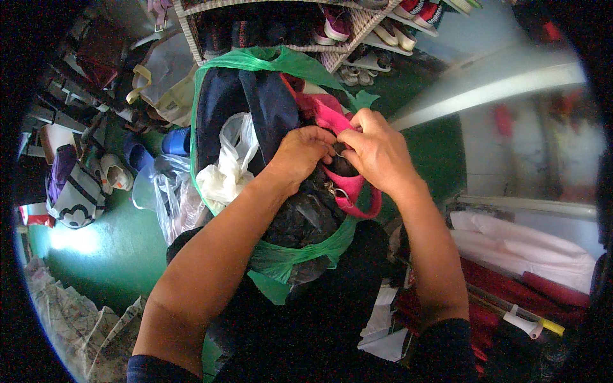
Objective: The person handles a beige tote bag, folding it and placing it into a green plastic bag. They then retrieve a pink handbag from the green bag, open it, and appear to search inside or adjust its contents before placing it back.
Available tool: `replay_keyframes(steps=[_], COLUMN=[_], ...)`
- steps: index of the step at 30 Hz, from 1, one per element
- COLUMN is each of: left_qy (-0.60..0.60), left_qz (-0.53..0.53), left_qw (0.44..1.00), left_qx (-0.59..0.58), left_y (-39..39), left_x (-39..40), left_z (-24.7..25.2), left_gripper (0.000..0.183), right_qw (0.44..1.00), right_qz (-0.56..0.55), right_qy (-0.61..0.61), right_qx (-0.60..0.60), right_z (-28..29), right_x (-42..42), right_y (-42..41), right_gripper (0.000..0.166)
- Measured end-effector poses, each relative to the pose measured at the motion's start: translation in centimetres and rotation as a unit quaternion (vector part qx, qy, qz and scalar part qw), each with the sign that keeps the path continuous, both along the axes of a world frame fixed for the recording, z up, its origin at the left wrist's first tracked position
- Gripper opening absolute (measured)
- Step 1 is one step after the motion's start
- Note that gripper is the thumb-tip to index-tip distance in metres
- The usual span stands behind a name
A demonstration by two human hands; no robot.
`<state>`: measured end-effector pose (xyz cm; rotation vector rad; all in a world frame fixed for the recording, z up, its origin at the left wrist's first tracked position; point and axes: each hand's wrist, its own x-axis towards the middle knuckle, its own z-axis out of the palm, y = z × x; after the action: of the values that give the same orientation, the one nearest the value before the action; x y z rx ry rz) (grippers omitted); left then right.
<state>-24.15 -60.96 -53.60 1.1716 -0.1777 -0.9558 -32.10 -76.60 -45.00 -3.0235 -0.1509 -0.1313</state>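
A large green plastic bag [297, 261] stands wide-mouthed before me. Inside lie dark blue fabric [278, 103], a knotted white plastic bag [225, 179], a crumpled black plastic bag [306, 218] and a bright pink bag or strap [352, 191] with a metal ring. My left hand [301, 155] is over the middle of the opening, its fingers bent at a dark item beside the pink piece. My right hand [376, 146] pinches the pink material at the right side. Both sets of fingertips nearly meet; exactly what is between them is partly hidden.
A wicker shoe rack [352, 38] with shoes stands beyond the bag. On the left are a canvas tote [175, 103], blue slippers [177, 141], a clear plastic bag [177, 201] and a cartoon-print bag [76, 201] on the green floor. At right lies pink-white wrapping [522, 244].
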Motion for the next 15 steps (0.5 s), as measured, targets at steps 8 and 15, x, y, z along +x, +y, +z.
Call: replay_keyframes(steps=[8, 15], left_qy=[-0.008, -0.062], left_qz=[0.014, 0.002], left_qw=[1.000, 0.997], left_qx=[-0.023, -0.038], left_y=[-0.5, -0.6], left_x=[-0.5, -0.8], left_z=[-0.2, -1.1], left_gripper=[0.024, 0.027], right_qw=[1.000, 0.998], right_qz=[0.015, 0.028], right_qy=[0.015, 0.022], right_qx=[-0.023, 0.046], right_z=[0.1, -1.1], right_x=[-0.1, -0.4], right_y=[-0.1, -1.3], right_gripper=[0.028, 0.029])
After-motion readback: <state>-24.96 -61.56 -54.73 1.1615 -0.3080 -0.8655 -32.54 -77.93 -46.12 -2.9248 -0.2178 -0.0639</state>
